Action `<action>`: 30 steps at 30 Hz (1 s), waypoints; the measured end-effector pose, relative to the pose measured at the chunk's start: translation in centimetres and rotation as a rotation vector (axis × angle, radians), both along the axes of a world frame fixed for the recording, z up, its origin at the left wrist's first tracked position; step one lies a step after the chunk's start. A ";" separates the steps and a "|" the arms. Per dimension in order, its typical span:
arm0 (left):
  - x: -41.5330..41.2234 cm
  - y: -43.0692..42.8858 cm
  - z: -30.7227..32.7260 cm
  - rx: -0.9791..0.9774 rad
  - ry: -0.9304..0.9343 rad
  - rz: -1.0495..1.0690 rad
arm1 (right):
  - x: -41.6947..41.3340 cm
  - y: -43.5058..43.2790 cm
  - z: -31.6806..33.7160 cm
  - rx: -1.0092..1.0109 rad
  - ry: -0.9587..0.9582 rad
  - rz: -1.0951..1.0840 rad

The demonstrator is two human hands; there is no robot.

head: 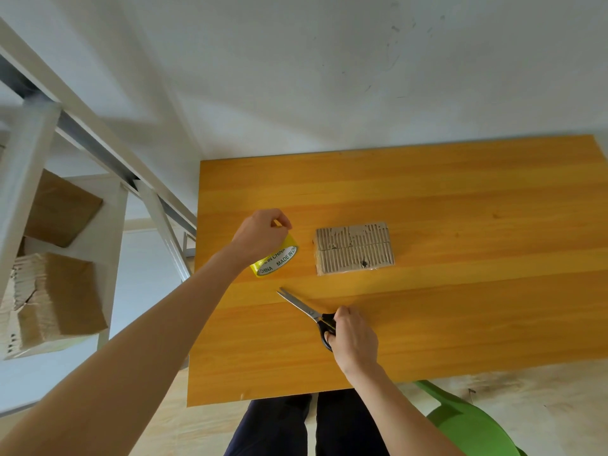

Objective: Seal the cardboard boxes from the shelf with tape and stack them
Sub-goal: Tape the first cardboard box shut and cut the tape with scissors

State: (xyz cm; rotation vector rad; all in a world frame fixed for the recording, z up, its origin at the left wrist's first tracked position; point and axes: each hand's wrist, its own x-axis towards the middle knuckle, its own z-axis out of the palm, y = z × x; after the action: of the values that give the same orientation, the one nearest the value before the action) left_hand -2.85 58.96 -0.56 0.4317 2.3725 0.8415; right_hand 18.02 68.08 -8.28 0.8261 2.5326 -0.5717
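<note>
A small flat cardboard box point(354, 247) with torn, ribbed top lies in the middle of the yellow wooden table point(460, 307). Left of it, my left hand point(260, 233) grips a yellow roll of tape point(275, 260) that stands tilted on the table. Nearer the front edge, my right hand point(353, 337) holds the black handles of a pair of scissors point(307, 312), whose blades are together and point up-left. More cardboard boxes sit on the white shelf point(108, 232) at the left: one on the upper level point(61, 209) and a larger one below point(56, 297).
A white wall rises behind the table. A green plastic chair point(467, 422) stands at the bottom right, beside my dark trousers. The shelf frame runs diagonally along the table's left side.
</note>
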 end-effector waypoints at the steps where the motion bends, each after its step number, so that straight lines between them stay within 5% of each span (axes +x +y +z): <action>1: 0.0 -0.2 0.2 0.013 -0.017 -0.006 | -0.1 -0.1 0.0 -0.022 0.008 -0.008; 8: 0.5 -1.1 1.2 0.097 -0.131 -0.040 | -0.9 -0.3 0.5 -0.108 0.125 0.006; 11: 0.7 -1.3 2.0 0.097 -0.179 -0.061 | -1.6 -1.4 2.3 -0.093 0.550 -0.012; 14: 1.0 -1.4 3.2 0.108 -0.221 -0.089 | -4.4 -2.3 5.7 -0.141 0.934 -0.311; 19: 1.5 -1.4 4.7 0.178 -0.223 -0.147 | -8.8 -1.1 8.6 -0.518 0.861 -0.452; 30: 2.8 -0.6 5.3 0.215 -0.162 -0.244 | -8.3 0.8 9.8 -0.460 0.843 -0.522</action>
State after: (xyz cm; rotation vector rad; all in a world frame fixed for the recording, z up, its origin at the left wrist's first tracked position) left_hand -0.07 58.32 4.71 0.6968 2.0395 0.9794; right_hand 9.72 68.87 1.49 1.2463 2.6283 -1.9295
